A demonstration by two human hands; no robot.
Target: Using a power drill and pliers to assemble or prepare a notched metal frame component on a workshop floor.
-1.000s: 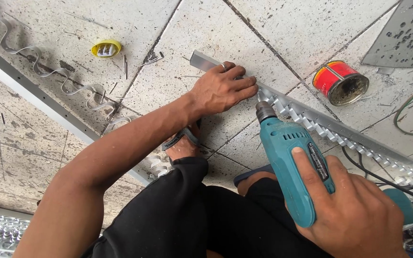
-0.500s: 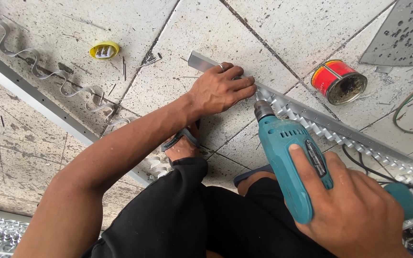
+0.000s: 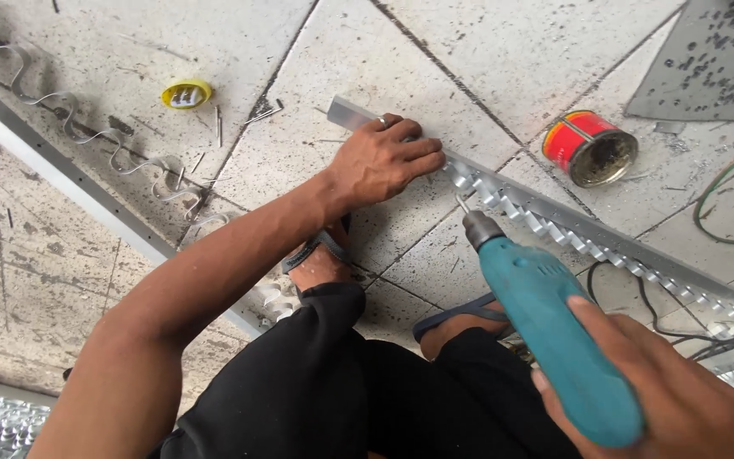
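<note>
Tiled floor: left hand (image 3: 381,160) pins metal strip (image 3: 605,238); right hand (image 3: 673,399) apparently grips drill (image 3: 545,331).

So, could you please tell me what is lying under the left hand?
The left hand presses flat on a long grey metal strip lying on the tiled floor. The strip shows on both sides of the hand; the part beneath the palm is covered.

Stained grey tiled floor (image 3: 435,59), dark grout lines, scattered debris, flat daylight

Single head-mounted view, facing steeply down.
Close range: the tiled floor (image 3: 486,59) fills the frame, seen from directly above the metal rail (image 3: 605,242).
</note>
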